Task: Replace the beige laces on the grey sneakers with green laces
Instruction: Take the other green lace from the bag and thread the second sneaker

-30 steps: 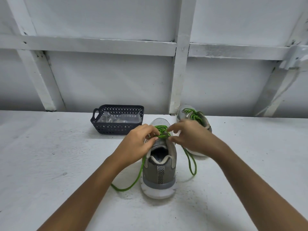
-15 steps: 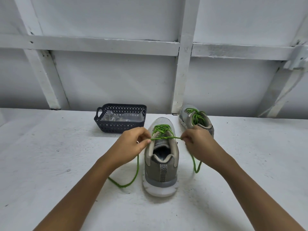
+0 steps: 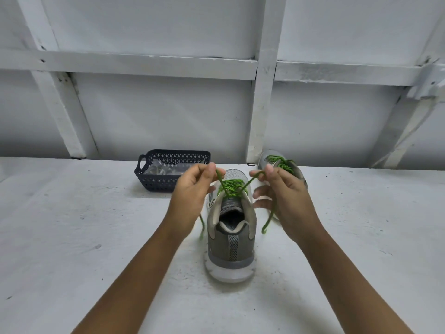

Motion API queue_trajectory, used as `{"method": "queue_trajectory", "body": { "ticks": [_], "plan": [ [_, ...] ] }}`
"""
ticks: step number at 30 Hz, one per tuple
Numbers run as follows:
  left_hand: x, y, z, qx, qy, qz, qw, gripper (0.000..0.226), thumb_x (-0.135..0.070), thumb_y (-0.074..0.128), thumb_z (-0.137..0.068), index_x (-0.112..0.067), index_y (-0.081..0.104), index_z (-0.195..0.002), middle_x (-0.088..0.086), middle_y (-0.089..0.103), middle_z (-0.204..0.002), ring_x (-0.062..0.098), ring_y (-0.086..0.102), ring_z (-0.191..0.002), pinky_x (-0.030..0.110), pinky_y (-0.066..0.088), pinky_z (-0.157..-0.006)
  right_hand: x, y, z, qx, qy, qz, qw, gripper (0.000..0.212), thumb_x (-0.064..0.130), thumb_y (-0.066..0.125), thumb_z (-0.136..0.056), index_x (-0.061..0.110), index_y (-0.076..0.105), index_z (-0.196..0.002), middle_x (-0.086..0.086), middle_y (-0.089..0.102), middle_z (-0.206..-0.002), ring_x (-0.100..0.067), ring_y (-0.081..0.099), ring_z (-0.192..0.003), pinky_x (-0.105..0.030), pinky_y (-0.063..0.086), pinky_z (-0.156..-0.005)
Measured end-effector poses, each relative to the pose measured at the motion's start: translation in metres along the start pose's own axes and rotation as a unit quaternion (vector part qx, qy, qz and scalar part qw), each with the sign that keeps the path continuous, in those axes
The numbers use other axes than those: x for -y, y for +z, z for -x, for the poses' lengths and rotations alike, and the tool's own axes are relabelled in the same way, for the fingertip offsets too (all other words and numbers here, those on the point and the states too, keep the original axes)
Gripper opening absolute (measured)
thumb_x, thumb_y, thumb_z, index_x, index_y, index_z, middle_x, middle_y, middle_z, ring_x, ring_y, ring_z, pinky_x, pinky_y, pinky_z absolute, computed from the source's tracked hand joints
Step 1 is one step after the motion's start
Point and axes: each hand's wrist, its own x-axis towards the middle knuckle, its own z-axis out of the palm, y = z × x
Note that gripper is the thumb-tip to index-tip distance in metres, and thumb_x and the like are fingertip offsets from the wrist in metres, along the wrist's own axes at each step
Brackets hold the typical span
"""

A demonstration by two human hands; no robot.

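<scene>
From the head camera I see a grey sneaker [image 3: 230,239] standing upright on the white table [image 3: 72,237], near the middle. Its heel faces me and its toe points to the far wall [image 3: 168,116]. A green lace [image 3: 232,188] is threaded through its eyelets and crosses above the tongue.

My left hand [image 3: 192,191] is raised just left of the shoe's collar. The thumb and forefinger pinch one strand of the green lace and the other fingers are curled. That strand runs down from the pinch to the crossing. A loose end hangs below the hand on the left side of the shoe, blurred.

My right hand [image 3: 286,196] is at the same height just right of the collar. It pinches the other strand between thumb and forefinger, and the lower fingers are spread toward the shoe. The free end drops from that hand and curls close to the table, right of the shoe.

The second grey sneaker [image 3: 266,158] sits farther back and to the right, partly behind my right hand, with green lacing of its own [image 3: 283,163].

A dark lattice basket [image 3: 156,182] stands at the far left of the shoes, close to the wall, holding something clear and crinkled [image 3: 166,168] that I cannot identify.
</scene>
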Motion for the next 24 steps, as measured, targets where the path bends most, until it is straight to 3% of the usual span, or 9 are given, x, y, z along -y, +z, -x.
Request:
{"method": "queue_trajectory", "body": {
  "ticks": [2,6,8,11,14,16,20,24],
  "plan": [
    [0.003,0.011,-0.002,0.007,0.001,0.048,0.999,0.024,-0.036,0.048,-0.084,-0.014,0.059,-0.084,-0.005,0.069,-0.081,0.011,0.065,-0.083,0.029,0.050,-0.080,-0.004,0.006,-0.002,-0.004,-0.005,-0.002,1.000,0.021,0.026,0.047,-0.095,0.012,0.060,-0.088,-0.005,0.066,-0.090,-0.011,0.056,-0.054,-0.023,0.047,-0.045],
    [0.011,0.023,-0.004,0.009,-0.012,0.093,0.996,0.018,-0.014,0.041,-0.098,-0.011,0.059,-0.094,0.002,0.061,-0.078,0.006,0.059,-0.065,0.020,0.050,-0.066,-0.014,0.012,-0.006,-0.012,-0.015,0.061,0.998,0.016,0.021,0.046,-0.098,0.024,0.062,-0.100,-0.005,0.062,-0.077,-0.008,0.048,-0.045,-0.019,0.038,-0.039],
    [0.014,0.024,-0.004,0.025,-0.006,0.063,0.998,0.021,-0.009,0.039,-0.099,-0.011,0.060,-0.099,0.003,0.056,-0.077,0.002,0.055,-0.060,0.015,0.048,-0.063,-0.019,0.012,-0.009,-0.011,-0.010,0.085,0.996,0.022,0.016,0.045,-0.099,0.024,0.062,-0.111,-0.003,0.057,-0.073,-0.006,0.042,-0.042,-0.018,0.034,-0.038],
    [0.017,0.018,-0.005,0.070,0.003,-0.016,0.997,0.026,-0.006,0.039,-0.099,-0.018,0.060,-0.108,-0.002,0.056,-0.078,-0.001,0.052,-0.064,0.014,0.046,-0.071,-0.022,0.012,-0.013,-0.004,0.006,0.109,0.994,0.038,0.005,0.037,-0.100,0.027,0.052,-0.128,0.002,0.050,-0.068,-0.002,0.039,-0.040,-0.015,0.033,-0.039],
    [0.017,0.009,-0.005,0.123,-0.009,-0.069,0.990,0.033,-0.003,0.041,-0.097,-0.023,0.057,-0.117,-0.006,0.060,-0.081,-0.004,0.055,-0.071,0.015,0.048,-0.071,-0.021,0.010,-0.013,0.022,-0.007,0.160,0.987,0.046,-0.003,0.037,-0.097,0.033,0.053,-0.121,0.003,0.046,-0.058,-0.003,0.039,-0.042,-0.015,0.034,-0.041],
    [0.014,0.004,-0.006,0.162,-0.022,-0.083,0.983,0.035,-0.001,0.045,-0.095,-0.026,0.059,-0.115,-0.004,0.065,-0.085,-0.002,0.060,-0.078,0.017,0.050,-0.070,-0.020,0.010,-0.014,0.035,-0.024,0.189,0.981,0.037,-0.003,0.043,-0.095,0.026,0.059,-0.111,0.003,0.052,-0.060,-0.007,0.042,-0.046,-0.017,0.036,-0.043],
    [0.008,-0.003,-0.008,0.216,-0.060,-0.038,0.974,0.023,0.007,0.050,-0.090,-0.012,0.058,-0.101,0.000,0.070,-0.072,0.008,0.066,-0.073,0.018,0.051,-0.074,-0.023,0.009,-0.018,0.028,-0.012,0.155,0.988,0.023,-0.001,0.051,-0.093,0.021,0.051,-0.095,0.000,0.062,-0.070,-0.005,0.054,-0.049,-0.016,0.041,-0.047],
    [0.009,-0.004,-0.013,0.154,-0.096,-0.007,0.983,0.027,0.004,0.057,-0.087,-0.012,0.041,-0.101,0.006,0.072,-0.070,0.014,0.068,-0.069,0.020,0.053,-0.069,-0.024,0.006,-0.018,0.067,-0.042,0.180,0.981,0.017,-0.001,0.056,-0.091,0.013,0.064,-0.088,0.010,0.064,-0.062,0.004,0.055,-0.052,-0.010,0.042,-0.053]
  ]
}}
